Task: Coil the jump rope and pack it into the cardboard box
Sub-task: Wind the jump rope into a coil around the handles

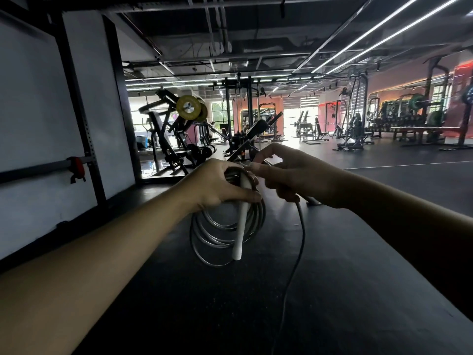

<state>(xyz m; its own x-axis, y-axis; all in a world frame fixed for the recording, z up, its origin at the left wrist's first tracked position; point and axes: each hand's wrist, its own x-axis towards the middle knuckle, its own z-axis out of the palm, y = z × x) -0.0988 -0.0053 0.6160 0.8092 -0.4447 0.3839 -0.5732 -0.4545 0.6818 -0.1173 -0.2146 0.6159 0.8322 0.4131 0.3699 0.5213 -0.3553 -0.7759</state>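
Dark gym floor [332, 290] below. I see left hand [217, 185] squeezing rope loops [220, 234] (white handle [242, 221] too), mid frame; right hand [294, 175] pinching loose rope [299, 234].

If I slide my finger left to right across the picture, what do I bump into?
Red clip on the bar → left hand → white handle → right hand → loose rope hanging down.

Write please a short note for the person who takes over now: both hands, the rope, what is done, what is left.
Left hand: shut on the coiled loops and one white handle, which points down.
Right hand: beside the coil top, holding the loose rope tail, which hangs toward the dark floor.
Done: several loops wound.
Left: wind in the tail, then pack it. No cardboard box or second handle is in view.
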